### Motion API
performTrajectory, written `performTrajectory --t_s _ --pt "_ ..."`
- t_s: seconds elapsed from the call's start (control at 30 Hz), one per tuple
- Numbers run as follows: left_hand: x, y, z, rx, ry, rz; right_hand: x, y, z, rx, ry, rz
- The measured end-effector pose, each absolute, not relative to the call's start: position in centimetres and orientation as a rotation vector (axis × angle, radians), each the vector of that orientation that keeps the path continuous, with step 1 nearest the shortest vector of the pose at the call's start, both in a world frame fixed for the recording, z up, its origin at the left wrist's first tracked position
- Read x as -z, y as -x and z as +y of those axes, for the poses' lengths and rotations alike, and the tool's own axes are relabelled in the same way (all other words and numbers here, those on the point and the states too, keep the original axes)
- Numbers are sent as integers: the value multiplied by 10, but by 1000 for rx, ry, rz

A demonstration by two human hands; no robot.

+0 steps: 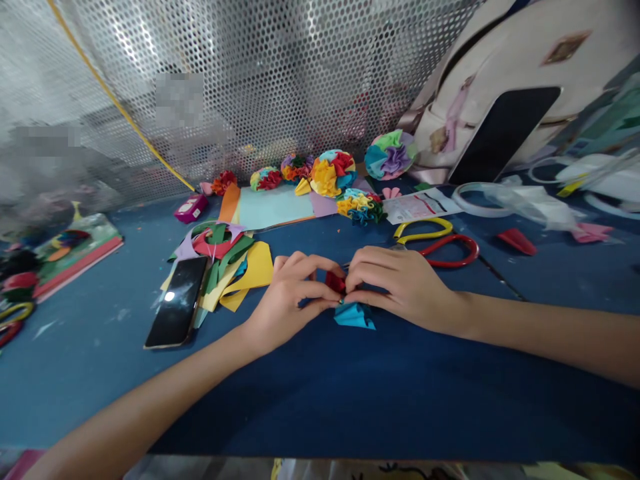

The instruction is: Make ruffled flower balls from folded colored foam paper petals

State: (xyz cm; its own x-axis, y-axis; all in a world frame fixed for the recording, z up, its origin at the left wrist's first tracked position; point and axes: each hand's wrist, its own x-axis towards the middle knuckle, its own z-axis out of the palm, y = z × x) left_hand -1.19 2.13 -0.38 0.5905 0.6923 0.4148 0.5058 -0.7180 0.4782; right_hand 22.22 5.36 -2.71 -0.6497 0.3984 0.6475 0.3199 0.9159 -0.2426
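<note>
Pinching a small wad of folded red paper (335, 282) between them, the left hand (295, 297) and the right hand (400, 287) meet at the middle of the blue work surface (350, 393). Both hands are almost closed, their fingers curled in around the red paper, probably to keep its folds from springing apart. A piece of teal paper (354, 316) juts out below the pinch at 6 o'clock; whether it joins the red paper is hidden.

At 1 o'clock, just beyond the right hand, lie yellow-and-red-handled scissors (435, 240), seemingly kept there for easy reach. At 9 o'clock, a smartphone (176, 301) rests against a heap of coloured paper offcuts (225, 273), both just outside the working space. Finished-looking paper rosettes (333, 173) sit at 12 o'clock along the far side, apparently moved clear of the hands, in front of a perforated metal screen (260, 80).
</note>
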Motion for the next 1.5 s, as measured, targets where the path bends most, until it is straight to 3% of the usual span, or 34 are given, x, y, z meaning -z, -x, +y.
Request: performTrajectory --t_s 0.87,1.33,1.5 --pt "1 10 14 -859 -2540 978 29 -221 50 -203 437 -2265" --pt "11 1 7 -982 -2563 1204 26 -218 47 -340 554 -2255" --pt "11 3 8 -983 -2589 1183 24 -219 48 -235 511 -2313"
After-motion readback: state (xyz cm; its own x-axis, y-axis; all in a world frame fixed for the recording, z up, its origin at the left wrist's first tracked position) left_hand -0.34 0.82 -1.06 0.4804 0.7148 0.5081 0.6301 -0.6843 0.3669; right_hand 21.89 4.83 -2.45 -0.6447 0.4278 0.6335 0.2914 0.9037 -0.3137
